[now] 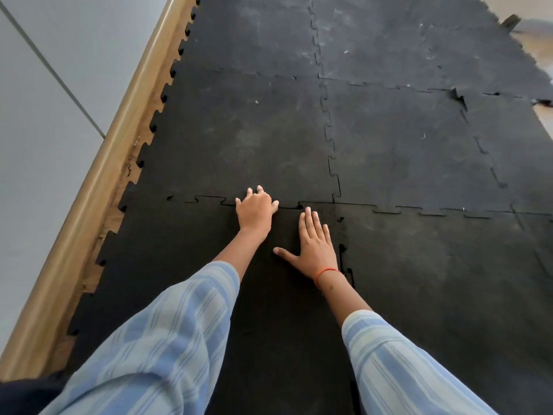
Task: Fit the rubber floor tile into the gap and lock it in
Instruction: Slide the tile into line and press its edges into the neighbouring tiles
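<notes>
A black rubber floor tile [185, 253] with puzzle-shaped edges lies in the near left part of the mat, under both my arms. Its far edge meets the neighbouring tile [239, 139] along a toothed seam [209, 200], where dark slits show between some teeth. My left hand [255, 211] rests on that seam, knuckles bent, fingertips pressing down. My right hand [317, 244] lies flat on the tile, fingers apart, just left of the right side seam [344, 250]. Neither hand holds anything.
More interlocked black tiles [404, 145] cover the floor ahead and to the right. A wooden skirting board [98, 187] runs along the left with a grey wall [45, 115] behind it. A lifted tile corner [459, 97] shows at the far right.
</notes>
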Demonstrator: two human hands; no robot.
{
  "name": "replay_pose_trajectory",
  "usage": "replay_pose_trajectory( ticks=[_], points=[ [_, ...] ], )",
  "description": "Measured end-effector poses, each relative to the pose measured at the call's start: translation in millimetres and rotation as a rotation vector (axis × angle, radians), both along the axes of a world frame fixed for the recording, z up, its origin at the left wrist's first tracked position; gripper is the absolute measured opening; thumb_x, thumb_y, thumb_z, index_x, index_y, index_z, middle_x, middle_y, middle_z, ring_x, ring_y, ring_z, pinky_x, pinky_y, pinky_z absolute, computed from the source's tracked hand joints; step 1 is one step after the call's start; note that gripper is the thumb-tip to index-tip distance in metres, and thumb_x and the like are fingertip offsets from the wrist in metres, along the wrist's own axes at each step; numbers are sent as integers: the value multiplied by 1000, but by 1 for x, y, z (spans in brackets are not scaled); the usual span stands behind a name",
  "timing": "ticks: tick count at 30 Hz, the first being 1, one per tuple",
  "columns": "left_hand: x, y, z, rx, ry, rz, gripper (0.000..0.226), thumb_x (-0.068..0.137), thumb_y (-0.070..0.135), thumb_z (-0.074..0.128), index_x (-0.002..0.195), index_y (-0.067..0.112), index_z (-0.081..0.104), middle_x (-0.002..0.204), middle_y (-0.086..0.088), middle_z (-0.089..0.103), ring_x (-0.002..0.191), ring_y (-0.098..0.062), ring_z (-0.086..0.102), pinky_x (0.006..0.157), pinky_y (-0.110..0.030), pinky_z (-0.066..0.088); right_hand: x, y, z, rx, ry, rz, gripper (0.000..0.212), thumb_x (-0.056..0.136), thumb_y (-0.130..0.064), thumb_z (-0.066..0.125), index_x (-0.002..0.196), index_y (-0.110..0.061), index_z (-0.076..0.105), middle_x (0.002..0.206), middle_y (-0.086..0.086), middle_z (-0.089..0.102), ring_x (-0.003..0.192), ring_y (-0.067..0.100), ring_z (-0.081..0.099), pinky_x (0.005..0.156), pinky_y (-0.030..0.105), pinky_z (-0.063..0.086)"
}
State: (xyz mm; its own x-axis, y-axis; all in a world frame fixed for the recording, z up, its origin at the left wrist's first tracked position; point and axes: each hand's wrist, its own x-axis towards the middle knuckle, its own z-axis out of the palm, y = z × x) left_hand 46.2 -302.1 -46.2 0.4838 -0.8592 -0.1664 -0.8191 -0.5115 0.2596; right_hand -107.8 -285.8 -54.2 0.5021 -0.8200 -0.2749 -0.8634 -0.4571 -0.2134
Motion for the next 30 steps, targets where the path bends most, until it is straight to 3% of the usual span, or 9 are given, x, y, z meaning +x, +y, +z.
replay_pose_trajectory(
  ticks=[11,15,18,20,23,27,30],
  points=[
    [-7,0,-12,-64,26,51,46,101,30,44,140,8,43,149,-9,41,141,-28,29,112,-51,25,-6,0,0,0,-5,-22,105,80,-74,41,150,-12,-8,159,4,-17,146,18,-17,117,38,-7],
    [-5,-3,-14,-26,36,34,45,102,30,40,143,12,41,153,-2,35,144,-26,23,113,-52,20,-28,7,2,-45,-53,-360,117,72,-82,41,150,-9,-6,159,15,-13,147,29,-12,120,43,0],
    [-4,-2,-15,-27,21,25,45,102,32,39,143,14,39,154,0,32,144,-24,21,114,-52,20,-33,6,10,8,-119,-587,124,66,-79,55,149,-4,4,157,22,8,145,35,8,119,41,12],
    [-4,-1,-16,-25,6,17,45,102,33,39,144,15,39,155,0,31,144,-24,21,114,-52,21,-25,2,16,14,-211,-651,117,69,-67,67,147,1,13,152,20,24,140,35,21,115,39,21],
    [-3,0,-13,-12,8,12,47,102,35,38,145,16,37,156,0,28,145,-23,19,113,-52,21,-16,-11,28,146,-352,-830,103,70,-54,74,143,0,27,146,19,31,135,37,25,111,41,27],
    [-2,1,-12,-10,16,4,47,102,35,36,145,16,37,156,0,28,145,-23,19,113,-53,21,-16,-43,39,320,-722,-1109,66,77,-36,75,131,-7,49,137,16,47,132,33,35,109,44,36],
    [-2,0,-12,2,6,-13,47,102,35,35,145,15,37,156,-1,28,145,-23,20,112,-54,22,-17,-53,37,380,-893,-1212,37,82,-12,70,117,-9,62,119,12,62,111,24,55,99,32,44]
  ],
)
